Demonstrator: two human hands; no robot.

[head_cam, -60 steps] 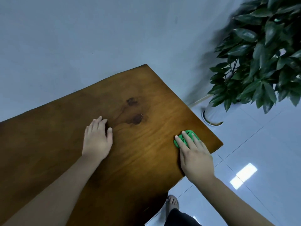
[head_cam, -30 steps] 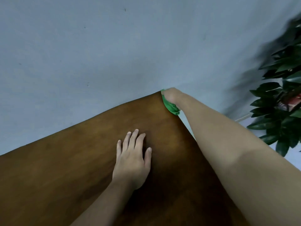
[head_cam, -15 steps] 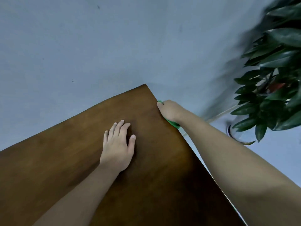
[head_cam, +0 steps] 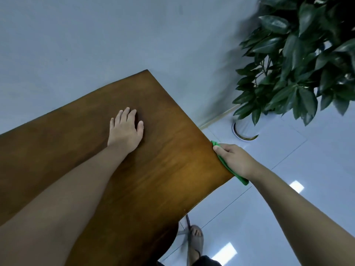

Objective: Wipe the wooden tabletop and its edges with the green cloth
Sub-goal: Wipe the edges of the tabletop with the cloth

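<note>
The brown wooden tabletop (head_cam: 163,169) fills the lower left and runs to a corner near the wall. My left hand (head_cam: 125,130) lies flat on it, fingers apart, holding nothing. My right hand (head_cam: 233,159) grips the green cloth (head_cam: 242,180) and presses it against the table's right edge, close to the near right corner. Most of the cloth is hidden under the hand; a strip shows above the thumb and another below the palm.
A large potted plant (head_cam: 299,60) stands on the pale tiled floor to the right, its white pot (head_cam: 245,130) near the wall. The grey wall runs behind the table. My sandalled foot (head_cam: 196,241) shows below the table's near edge.
My right hand slid the cloth along the right edge from the far corner by the wall back toward the near corner. The left hand has stayed flat on the top.
</note>
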